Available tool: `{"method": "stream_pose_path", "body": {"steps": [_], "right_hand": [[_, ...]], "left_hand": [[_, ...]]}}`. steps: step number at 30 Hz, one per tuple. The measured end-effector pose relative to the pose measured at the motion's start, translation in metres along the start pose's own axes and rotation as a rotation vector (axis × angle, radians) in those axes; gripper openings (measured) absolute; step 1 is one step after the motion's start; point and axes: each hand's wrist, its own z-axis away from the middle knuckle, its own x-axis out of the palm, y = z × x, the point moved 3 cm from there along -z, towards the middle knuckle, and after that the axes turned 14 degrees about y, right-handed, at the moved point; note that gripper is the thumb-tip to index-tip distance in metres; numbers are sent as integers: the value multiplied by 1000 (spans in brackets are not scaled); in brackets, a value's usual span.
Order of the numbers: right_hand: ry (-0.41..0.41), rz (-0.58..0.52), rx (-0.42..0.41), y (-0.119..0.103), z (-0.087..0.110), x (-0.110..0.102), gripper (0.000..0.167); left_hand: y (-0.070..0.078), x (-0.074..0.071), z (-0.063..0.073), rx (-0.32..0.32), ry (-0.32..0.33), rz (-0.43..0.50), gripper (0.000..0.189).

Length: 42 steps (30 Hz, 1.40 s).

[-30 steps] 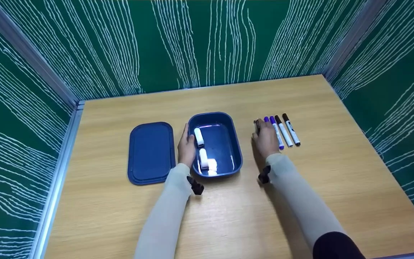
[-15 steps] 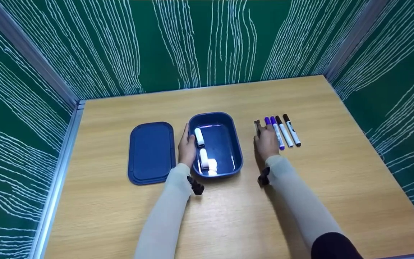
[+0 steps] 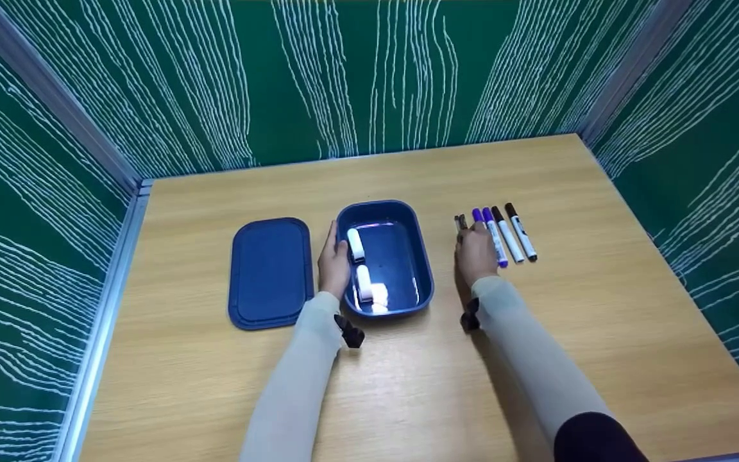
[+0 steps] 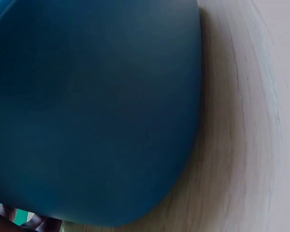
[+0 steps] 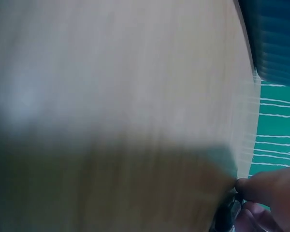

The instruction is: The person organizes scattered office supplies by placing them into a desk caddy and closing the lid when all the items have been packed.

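Observation:
In the head view, a blue plastic box (image 3: 416, 256) stands without its lid, and my left hand (image 3: 334, 266) grips its left wall, thumb at the rim and fingers along the outside. Two white, rounded pieces like small staplers (image 3: 355, 244) lie inside along that wall. My right hand (image 3: 477, 253) is at the left end of a marker row, holding a slim dark item (image 3: 462, 222) whose kind I cannot tell. The right wrist view shows thumb and fingers pinching a glossy black object (image 5: 225, 212). The box wall (image 4: 101, 111) fills most of the left wrist view.
The blue lid (image 3: 271, 273) lies flat left of the box. Beside my right hand are two purple-capped markers (image 3: 495, 240) and two black-capped markers (image 3: 520, 232). Green panels (image 3: 356, 77) with white lines stand around the wooden table (image 3: 401, 398).
My right hand has drawn slightly toward me, exposing more of the dark item's top end. The left hand and box have stayed put.

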Motion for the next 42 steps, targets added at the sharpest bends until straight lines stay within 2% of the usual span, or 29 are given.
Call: {"method": "stream_pose_path", "body": {"steps": [12, 18, 20, 24, 26, 34, 38, 42], "right_hand": [[-6, 63, -72, -4, -3, 1, 20], [-14, 41, -25, -4, -3, 3, 23], [-7, 79, -54, -5, -2, 4, 23], [40, 219, -184, -9, -1, 4, 21], [50, 239, -198, -11, -1, 4, 20], [-30, 116, -55, -9, -3, 4, 25], [-68, 80, -14, -8, -4, 5, 26], [-86, 87, -9, -9, -5, 5, 26]], "left_hand": [[1, 0, -1, -17, 9, -20, 53], [1, 1, 0, -19, -1, -27, 53], [1, 1, 0, -12, -1, -21, 53], [0, 1, 0, -4, 1, -9, 53], [0, 1, 0, -1, 1, -6, 53], [-1, 1, 0, -16, -5, -16, 53], [-1, 1, 0, -15, 0, -18, 53], [-1, 1, 0, -4, 1, -15, 53]]}}
